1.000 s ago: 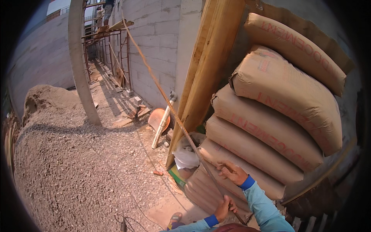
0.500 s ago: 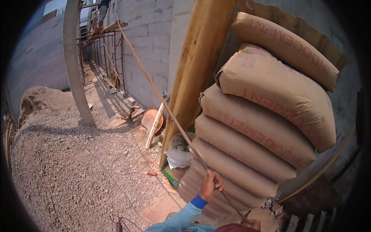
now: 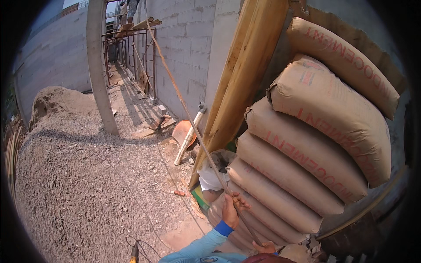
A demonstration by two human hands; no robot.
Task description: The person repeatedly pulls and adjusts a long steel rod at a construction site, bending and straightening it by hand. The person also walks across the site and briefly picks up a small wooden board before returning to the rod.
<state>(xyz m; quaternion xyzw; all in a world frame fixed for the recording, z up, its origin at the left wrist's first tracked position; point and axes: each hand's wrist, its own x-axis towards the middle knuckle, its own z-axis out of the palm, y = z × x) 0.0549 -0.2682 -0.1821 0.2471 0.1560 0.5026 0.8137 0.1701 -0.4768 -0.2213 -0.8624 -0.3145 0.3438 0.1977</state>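
One long, thin pole [image 3: 200, 136] slants across the view from eleven o'clock down to five. Between five and six o'clock, the left hand [image 3: 230, 212] is curled around it. Apart from that, at five o'clock, the right hand [image 3: 264, 248] meets the pole's lower end, its grip too hidden to tell. Brown sacks [image 3: 307, 151] are stacked from one to five o'clock; gravel [image 3: 96, 184] spreads from seven to nine.

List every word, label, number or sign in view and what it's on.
Wording not copied here.
Top brown bag: large red capitals, legible.
Second bag: large red capitals; small print too small to read.
Third bag: large red capitals, legible.
Fourth bag: faint lettering, too blurred to read.
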